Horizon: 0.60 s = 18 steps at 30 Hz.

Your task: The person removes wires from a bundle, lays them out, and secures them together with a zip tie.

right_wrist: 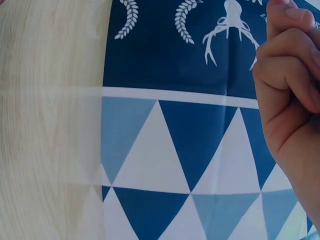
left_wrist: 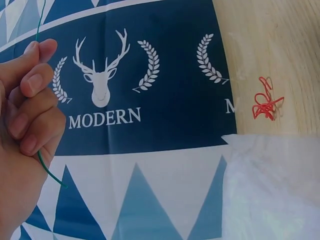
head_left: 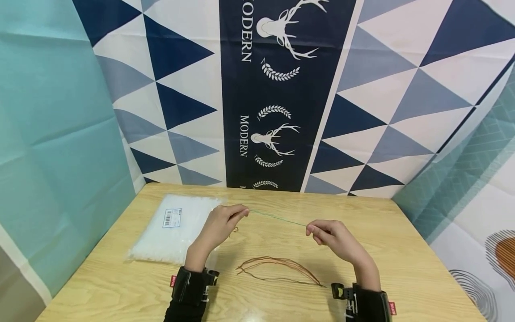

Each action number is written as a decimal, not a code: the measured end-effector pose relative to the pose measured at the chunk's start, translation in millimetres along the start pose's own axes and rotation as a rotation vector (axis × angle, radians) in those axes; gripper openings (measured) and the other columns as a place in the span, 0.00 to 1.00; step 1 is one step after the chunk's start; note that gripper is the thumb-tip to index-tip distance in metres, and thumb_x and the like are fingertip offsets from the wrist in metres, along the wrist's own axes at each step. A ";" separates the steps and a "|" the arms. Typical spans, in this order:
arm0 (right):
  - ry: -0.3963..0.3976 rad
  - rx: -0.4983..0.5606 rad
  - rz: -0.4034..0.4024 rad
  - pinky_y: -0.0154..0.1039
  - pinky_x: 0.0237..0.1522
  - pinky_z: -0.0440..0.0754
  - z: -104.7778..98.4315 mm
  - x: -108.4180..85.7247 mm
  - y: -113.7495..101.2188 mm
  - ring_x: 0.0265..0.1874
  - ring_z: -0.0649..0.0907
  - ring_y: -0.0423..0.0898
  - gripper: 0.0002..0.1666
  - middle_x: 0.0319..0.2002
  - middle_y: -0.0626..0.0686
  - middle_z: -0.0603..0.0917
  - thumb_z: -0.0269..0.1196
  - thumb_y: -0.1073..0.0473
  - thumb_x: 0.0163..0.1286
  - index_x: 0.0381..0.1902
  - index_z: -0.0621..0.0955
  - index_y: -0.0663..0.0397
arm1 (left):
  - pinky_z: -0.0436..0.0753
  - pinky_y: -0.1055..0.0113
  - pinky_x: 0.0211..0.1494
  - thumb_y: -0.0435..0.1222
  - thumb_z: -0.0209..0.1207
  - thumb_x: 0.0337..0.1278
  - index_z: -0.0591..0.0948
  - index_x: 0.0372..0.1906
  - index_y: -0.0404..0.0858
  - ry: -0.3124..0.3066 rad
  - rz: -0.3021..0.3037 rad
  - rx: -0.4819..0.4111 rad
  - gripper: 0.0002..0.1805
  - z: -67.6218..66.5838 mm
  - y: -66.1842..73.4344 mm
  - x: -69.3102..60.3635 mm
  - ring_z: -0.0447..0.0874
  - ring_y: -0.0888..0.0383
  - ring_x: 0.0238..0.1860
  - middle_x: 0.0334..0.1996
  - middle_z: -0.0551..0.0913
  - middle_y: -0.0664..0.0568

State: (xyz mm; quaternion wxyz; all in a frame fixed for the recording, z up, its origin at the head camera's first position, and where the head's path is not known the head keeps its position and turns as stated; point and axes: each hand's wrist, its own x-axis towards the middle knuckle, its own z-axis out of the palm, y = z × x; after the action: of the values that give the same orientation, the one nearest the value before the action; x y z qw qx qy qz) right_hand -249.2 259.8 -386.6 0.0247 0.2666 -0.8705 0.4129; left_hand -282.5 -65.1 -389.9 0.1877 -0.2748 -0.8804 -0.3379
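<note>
A thin green string (head_left: 277, 217) stretches nearly straight between the two hands above the table. The left hand (head_left: 220, 226) pinches its left end between thumb and forefinger; in the left wrist view a green tail (left_wrist: 52, 175) hangs out below the curled fingers of the left hand (left_wrist: 30, 105). The right hand (head_left: 338, 239) pinches the other end, slightly lower. In the right wrist view the right hand (right_wrist: 292, 80) has its fingers curled, and the string cannot be made out there. Several brown-orange strings (head_left: 281, 260) lie on the table below the hands.
A clear bag of white material (head_left: 161, 239) with a label lies on the table (head_left: 406, 268) at the left. A small tangled red string (left_wrist: 267, 106) lies beside the bag, partly behind the left hand in the head view. Patterned cloth (head_left: 281, 89) hangs behind the table.
</note>
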 end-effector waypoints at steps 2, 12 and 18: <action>-0.002 0.003 0.018 0.34 0.18 0.64 -1.1 -0.6 0.4 0.15 0.60 0.35 0.13 0.19 0.48 0.69 0.49 0.57 0.77 0.35 0.80 0.49 | 0.71 0.74 0.30 0.43 0.52 0.69 0.85 0.41 0.48 -0.001 -0.005 0.000 0.11 -0.2 -0.2 -0.2 0.71 0.69 0.22 0.34 0.89 0.56; -0.030 0.040 0.080 0.33 0.18 0.64 -3.2 -0.6 2.9 0.15 0.61 0.34 0.14 0.19 0.46 0.69 0.50 0.55 0.77 0.37 0.81 0.52 | 0.70 0.73 0.30 0.42 0.53 0.69 0.86 0.43 0.46 -0.013 -0.011 -0.031 0.12 -3.4 -2.3 0.3 0.66 0.70 0.19 0.35 0.88 0.54; -0.044 0.057 0.101 0.33 0.19 0.64 -2.3 -2.1 4.9 0.15 0.60 0.35 0.15 0.19 0.46 0.68 0.49 0.54 0.77 0.37 0.81 0.53 | 0.69 0.73 0.29 0.43 0.52 0.69 0.86 0.44 0.46 -0.021 -0.020 -0.048 0.12 -2.4 -4.0 -1.2 0.64 0.70 0.18 0.35 0.88 0.54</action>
State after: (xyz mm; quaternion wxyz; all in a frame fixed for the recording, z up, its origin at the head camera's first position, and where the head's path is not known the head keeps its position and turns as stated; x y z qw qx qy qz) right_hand -250.2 265.0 -389.1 -0.0228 0.2319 -0.8711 0.4323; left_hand -283.6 -69.6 -390.8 0.1686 -0.2739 -0.8766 -0.3579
